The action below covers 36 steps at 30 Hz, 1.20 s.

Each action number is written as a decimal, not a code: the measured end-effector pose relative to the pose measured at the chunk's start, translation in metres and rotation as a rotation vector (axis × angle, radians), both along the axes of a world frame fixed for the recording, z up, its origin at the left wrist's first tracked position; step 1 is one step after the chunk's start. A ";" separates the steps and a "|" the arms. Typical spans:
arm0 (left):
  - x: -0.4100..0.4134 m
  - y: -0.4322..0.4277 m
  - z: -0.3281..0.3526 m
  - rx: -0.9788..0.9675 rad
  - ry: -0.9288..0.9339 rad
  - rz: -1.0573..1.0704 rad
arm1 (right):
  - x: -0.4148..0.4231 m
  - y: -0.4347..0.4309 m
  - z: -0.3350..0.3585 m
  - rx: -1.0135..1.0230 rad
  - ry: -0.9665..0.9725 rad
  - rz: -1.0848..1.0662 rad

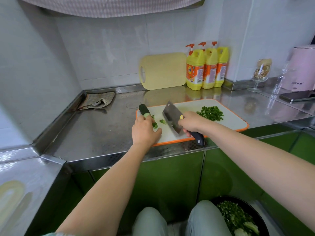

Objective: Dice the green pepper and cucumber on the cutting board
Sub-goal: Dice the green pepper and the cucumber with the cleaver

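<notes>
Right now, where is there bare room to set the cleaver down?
Bare: the board between cleaver and diced pepper, and the counter between rag and board. Crowded: the board's left end, under cucumber, chunks and left hand.

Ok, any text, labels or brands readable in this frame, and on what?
Nothing reads clearly.
Yellow detergent bottles: orange labels with logo and fine print, too blurred.
Pink appliance: dark line of characters, too blurred.
Cleaver: small yellow sticker, too small.
</notes>
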State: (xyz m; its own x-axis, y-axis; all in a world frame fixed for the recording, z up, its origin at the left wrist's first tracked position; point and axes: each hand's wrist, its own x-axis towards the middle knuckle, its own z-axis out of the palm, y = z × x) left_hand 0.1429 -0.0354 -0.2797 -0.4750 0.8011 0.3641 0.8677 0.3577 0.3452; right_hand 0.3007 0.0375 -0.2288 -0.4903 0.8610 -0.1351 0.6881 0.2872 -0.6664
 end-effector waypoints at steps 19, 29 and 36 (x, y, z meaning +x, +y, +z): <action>0.002 0.050 0.003 -0.146 0.319 -0.128 | 0.022 0.023 0.017 0.016 -0.328 -0.107; 0.020 0.051 -0.013 0.138 0.115 -0.112 | 0.026 0.028 0.006 0.064 -0.257 -0.136; 0.016 0.051 -0.016 0.197 0.094 -0.107 | 0.028 0.029 0.002 0.119 -0.230 -0.109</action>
State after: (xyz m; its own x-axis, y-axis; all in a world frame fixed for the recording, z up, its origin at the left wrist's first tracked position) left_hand 0.1588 0.0160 -0.2955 -0.3478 0.7545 0.5566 0.9287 0.1958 0.3150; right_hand 0.3289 0.0670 -0.2268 -0.3621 0.9235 -0.1269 0.8483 0.2700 -0.4555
